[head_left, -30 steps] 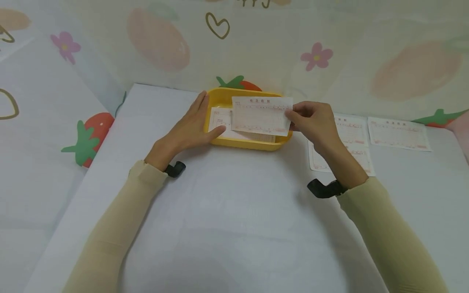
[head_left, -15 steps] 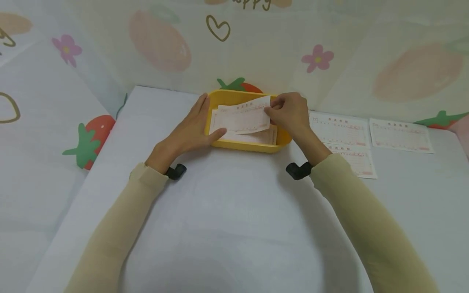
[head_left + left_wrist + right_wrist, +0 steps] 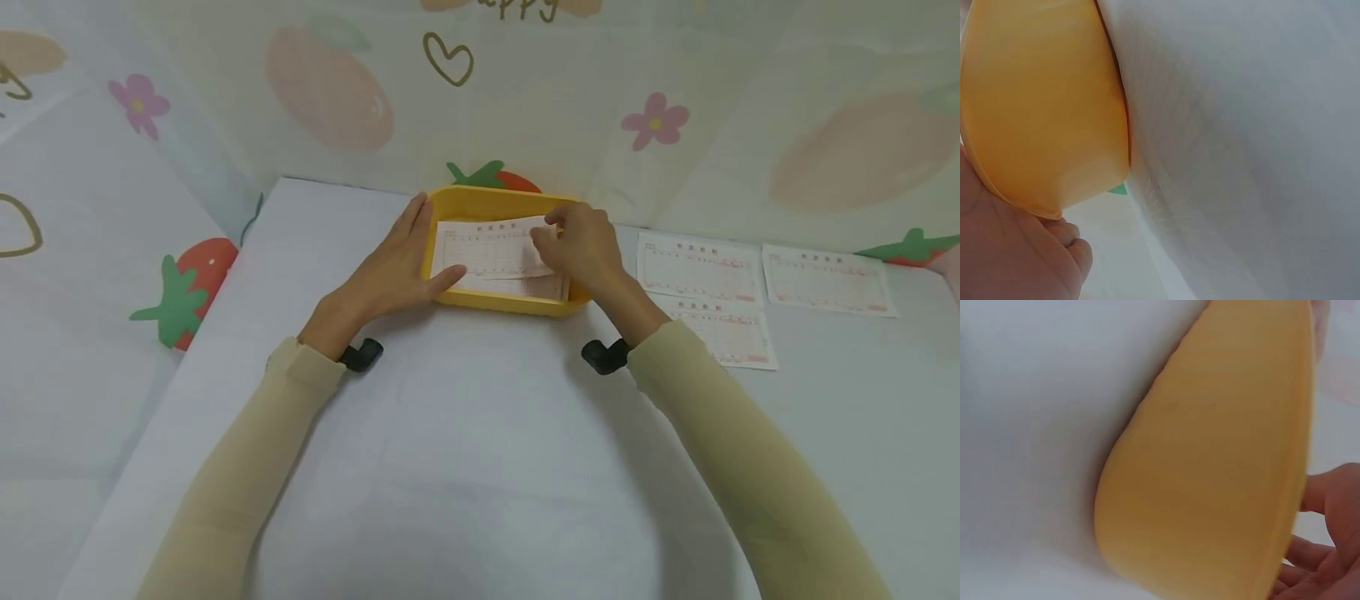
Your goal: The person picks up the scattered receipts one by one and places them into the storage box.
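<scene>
Strawberry-print backdrop (image 3: 577, 92) behind tray. White table (image 3: 480, 467) under it. Yellow tray (image 3: 502, 302) near the table's back edge. Left hand (image 3: 390, 267) at tray's left end: fingers straight along the rim, thumb spread over the front rim. Right hand (image 3: 588, 250) over tray's right end, thumb and forefinger apart, nothing pinched. Top slip (image 3: 491, 250) in tray, overlapping another slip (image 3: 540, 287); can't tell count below. Three loose slips (image 3: 701, 268) on table, right of tray. Black wrist cameras (image 3: 363, 356) in front of tray.
</scene>
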Demonstrator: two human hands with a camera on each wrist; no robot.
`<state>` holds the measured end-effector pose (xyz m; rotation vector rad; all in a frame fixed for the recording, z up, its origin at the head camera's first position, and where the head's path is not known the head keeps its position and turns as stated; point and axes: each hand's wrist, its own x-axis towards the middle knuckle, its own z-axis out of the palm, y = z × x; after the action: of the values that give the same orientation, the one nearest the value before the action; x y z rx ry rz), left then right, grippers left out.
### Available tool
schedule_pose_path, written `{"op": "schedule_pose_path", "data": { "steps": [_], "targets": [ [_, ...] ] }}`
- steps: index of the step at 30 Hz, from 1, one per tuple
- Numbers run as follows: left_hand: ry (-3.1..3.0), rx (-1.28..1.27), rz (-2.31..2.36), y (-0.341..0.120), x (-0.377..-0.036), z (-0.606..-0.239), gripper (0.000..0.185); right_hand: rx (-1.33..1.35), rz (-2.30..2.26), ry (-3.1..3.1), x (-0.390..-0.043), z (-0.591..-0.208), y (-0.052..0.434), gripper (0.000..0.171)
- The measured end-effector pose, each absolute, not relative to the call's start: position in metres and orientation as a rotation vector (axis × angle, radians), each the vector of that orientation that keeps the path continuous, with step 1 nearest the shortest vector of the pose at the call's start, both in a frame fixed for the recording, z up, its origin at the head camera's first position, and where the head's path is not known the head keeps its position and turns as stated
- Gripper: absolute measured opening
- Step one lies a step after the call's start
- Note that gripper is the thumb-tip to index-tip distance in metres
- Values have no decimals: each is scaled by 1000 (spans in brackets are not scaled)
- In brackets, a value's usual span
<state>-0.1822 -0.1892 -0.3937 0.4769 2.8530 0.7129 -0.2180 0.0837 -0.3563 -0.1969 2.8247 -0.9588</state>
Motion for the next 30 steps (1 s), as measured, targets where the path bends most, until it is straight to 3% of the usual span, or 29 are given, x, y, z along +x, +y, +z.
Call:
{"op": "schedule_pose_path", "data": {
  "steps": [16, 30],
  "targets": [
    [2847, 463, 747, -197, -181, -397, 113, -566, -1008, 2846, -195, -333, 125, 46],
    [2847, 457, 754, -197, -181, -397, 114, -445, -1122, 2941, -160, -342, 194, 47]
  ]
}}
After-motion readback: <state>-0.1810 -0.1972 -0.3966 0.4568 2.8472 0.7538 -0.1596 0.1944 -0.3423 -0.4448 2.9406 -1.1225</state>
